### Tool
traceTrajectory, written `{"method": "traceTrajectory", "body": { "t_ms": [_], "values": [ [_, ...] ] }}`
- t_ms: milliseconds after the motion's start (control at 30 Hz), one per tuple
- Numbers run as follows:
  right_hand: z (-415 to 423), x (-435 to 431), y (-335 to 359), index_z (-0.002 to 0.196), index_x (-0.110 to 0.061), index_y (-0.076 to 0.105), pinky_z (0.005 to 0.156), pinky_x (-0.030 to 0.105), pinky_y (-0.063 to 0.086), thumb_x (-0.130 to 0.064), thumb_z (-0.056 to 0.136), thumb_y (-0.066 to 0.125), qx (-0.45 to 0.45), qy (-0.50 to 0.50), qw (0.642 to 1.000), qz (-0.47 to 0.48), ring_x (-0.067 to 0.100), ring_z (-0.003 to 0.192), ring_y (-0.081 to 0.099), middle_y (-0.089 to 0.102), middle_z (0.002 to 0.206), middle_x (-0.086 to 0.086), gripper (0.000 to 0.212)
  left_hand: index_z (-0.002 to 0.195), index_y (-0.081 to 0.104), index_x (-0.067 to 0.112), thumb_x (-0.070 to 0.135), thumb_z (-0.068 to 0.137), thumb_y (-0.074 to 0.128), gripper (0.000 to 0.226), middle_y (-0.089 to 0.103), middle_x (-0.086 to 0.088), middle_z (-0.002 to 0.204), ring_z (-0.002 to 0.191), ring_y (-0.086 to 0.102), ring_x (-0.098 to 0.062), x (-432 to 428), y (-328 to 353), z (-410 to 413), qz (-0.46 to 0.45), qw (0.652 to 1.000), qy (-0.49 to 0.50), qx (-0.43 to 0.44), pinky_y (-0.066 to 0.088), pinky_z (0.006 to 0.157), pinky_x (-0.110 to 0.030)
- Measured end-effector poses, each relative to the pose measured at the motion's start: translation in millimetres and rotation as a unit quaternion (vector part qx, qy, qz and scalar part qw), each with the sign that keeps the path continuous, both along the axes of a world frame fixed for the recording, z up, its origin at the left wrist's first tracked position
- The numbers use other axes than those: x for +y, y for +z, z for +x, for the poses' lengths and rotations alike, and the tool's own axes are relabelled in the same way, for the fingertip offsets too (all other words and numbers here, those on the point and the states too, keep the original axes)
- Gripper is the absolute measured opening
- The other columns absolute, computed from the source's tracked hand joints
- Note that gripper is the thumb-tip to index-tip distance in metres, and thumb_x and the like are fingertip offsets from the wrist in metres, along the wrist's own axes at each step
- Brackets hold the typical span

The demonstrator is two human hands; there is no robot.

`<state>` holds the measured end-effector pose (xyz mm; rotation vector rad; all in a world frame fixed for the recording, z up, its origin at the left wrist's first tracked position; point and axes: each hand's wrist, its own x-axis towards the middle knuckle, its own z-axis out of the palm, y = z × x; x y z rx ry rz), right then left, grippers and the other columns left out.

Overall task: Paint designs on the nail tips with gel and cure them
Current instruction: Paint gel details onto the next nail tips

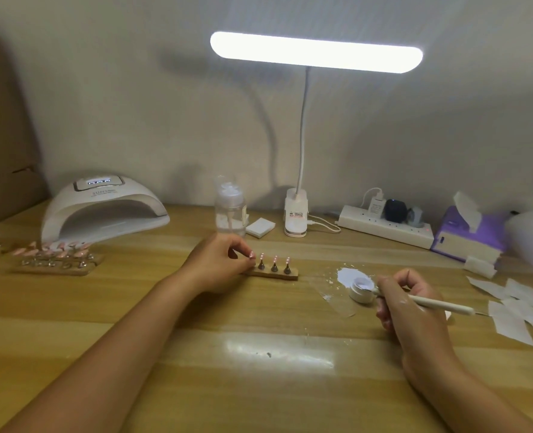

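The left hand point(218, 264) pinches a pink nail tip point(252, 255) at the left end of a small wooden stand point(285, 276), and the tip's mount is hidden behind the hand. The right hand point(405, 304) grips a slim cream brush point(440, 305). Its bristles, too small to make out, meet a round white gel pot point(360, 290).

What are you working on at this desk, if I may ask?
A person is decorating false nails at a wooden desk. The left hand pinches the leftmost nail tip on a small wooden stand, where three more tips stand upright on holders. The right hand holds a brush with its tip at a small white gel pot. The curing lamp sits at the back left, display lit, with nothing visibly inside it; a larger stand of pink tips lies in front of it.
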<state>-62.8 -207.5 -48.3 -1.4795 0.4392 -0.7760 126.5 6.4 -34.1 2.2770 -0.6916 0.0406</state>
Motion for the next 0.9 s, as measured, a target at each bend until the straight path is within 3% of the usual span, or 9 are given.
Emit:
{"method": "traceTrajectory", "body": {
  "t_ms": [300, 533, 767, 900],
  "values": [
    [0.6, 1.1, 0.5, 0.067, -0.018, 0.043, 0.034, 0.014, 0.029, -0.007, 0.093, 0.059, -0.005, -0.003, 1.000, 0.002, 0.004, 0.036, 0.036, 0.048, 0.044, -0.001, 0.032, 0.075, 0.069, 0.032, 0.027, 0.081, 0.076, 0.011, 0.070, 0.014, 0.087, 0.086, 0.064, -0.012, 0.8, -2.1, 2.5, -0.001, 1.000, -0.001, 0.014, 0.050, 0.082, -0.031],
    [-0.1, 1.6, 2.1, 0.069, -0.015, 0.045, 0.035, 0.015, 0.030, -0.007, 0.093, 0.059, 0.001, -0.004, 1.000, -0.001, 0.005, 0.037, 0.037, 0.049, 0.044, 0.000, 0.028, 0.085, 0.066, 0.032, 0.024, 0.079, 0.081, 0.017, 0.069, 0.010, 0.095, 0.096, 0.064, -0.014, 6.5, 0.2, 2.0, -0.004, 0.998, -0.061, 0.034, 0.053, 0.090, -0.036],
    [-0.7, 1.5, 2.0, 0.071, -0.015, 0.047, 0.035, 0.015, 0.031, -0.008, 0.095, 0.059, 0.001, 0.002, 1.000, -0.002, 0.004, 0.038, 0.039, 0.049, 0.046, 0.001, 0.028, 0.104, 0.070, 0.032, 0.028, 0.080, 0.079, 0.026, 0.067, 0.015, 0.101, 0.101, 0.061, -0.005, 10.0, -1.9, 3.8, 0.024, 0.996, -0.073, 0.043, 0.048, 0.088, -0.022],
    [-0.2, 0.2, 0.9, 0.069, -0.016, 0.047, 0.035, 0.015, 0.031, -0.008, 0.094, 0.060, -0.002, 0.001, 1.000, 0.002, 0.003, 0.038, 0.040, 0.050, 0.045, -0.001, 0.028, 0.103, 0.072, 0.034, 0.031, 0.081, 0.077, 0.023, 0.061, 0.018, 0.096, 0.095, 0.057, -0.003, 5.9, -1.0, -2.3, 0.057, 0.995, -0.061, -0.050, 0.051, 0.084, -0.028]
  ]
}}
